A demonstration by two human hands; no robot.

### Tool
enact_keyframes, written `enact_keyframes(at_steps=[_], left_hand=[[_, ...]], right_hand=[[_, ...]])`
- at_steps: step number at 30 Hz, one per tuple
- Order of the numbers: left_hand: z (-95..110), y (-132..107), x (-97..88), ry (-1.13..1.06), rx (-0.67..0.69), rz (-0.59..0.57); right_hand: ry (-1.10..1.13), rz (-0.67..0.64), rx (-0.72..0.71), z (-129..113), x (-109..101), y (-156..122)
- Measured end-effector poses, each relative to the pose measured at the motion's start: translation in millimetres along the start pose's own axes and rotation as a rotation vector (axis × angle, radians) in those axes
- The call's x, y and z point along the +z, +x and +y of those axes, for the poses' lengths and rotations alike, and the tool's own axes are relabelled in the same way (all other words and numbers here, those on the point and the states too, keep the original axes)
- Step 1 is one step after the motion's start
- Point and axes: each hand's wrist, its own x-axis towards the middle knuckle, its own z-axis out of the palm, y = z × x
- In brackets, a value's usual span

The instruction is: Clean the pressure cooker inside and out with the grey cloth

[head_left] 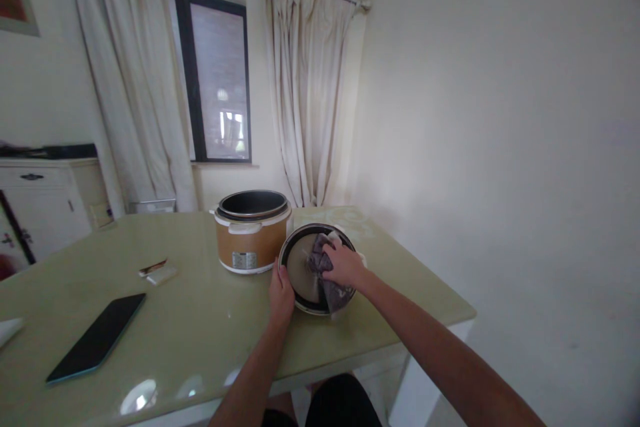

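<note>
My left hand (281, 291) grips the left edge of a round rice cooker lid (301, 265), tilted so its metal inner side with a dark rim faces me. Bunched in my right hand (344, 264) is a dark purplish-grey cloth (338, 296), pressed against the right half of that inner side. The cloth and hand hide part of the lid. Just behind and to the left stands the rice cooker (267, 237), upright and lidless, with a brown body, white trim and a dark inner pot (253, 203).
On the green-topped table (200, 327) lie a dark tablet (97, 339) at the left and a small packet (163, 274) beyond it. A white object (9, 329) sits at the far left edge. The wall (530, 167) borders the table's right side.
</note>
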Motion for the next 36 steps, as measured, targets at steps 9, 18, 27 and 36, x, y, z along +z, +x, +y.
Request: enact_keyframes(at_steps=[9,18,27,36], left_hand=[[0.0,0.1,-1.7,0.018,-0.016,-0.008],[-0.2,-0.1,-3.5,-0.035,-0.048,-0.009],[-4.4,0.9,-1.7,-0.025,0.007,0.014],[-4.6,1.1,0.9,-0.064,0.036,0.015]], right_hand=[[0.183,0.163,0.014,-32.4,25.4,37.3],[0.197,-0.121,-0.328,-46.3,24.5,31.5],[0.074,-0.432,-0.397,-24.9,-0.6,8.6],[-0.325,-0.431,-0.092,-18.3,-42.7,16.4]])
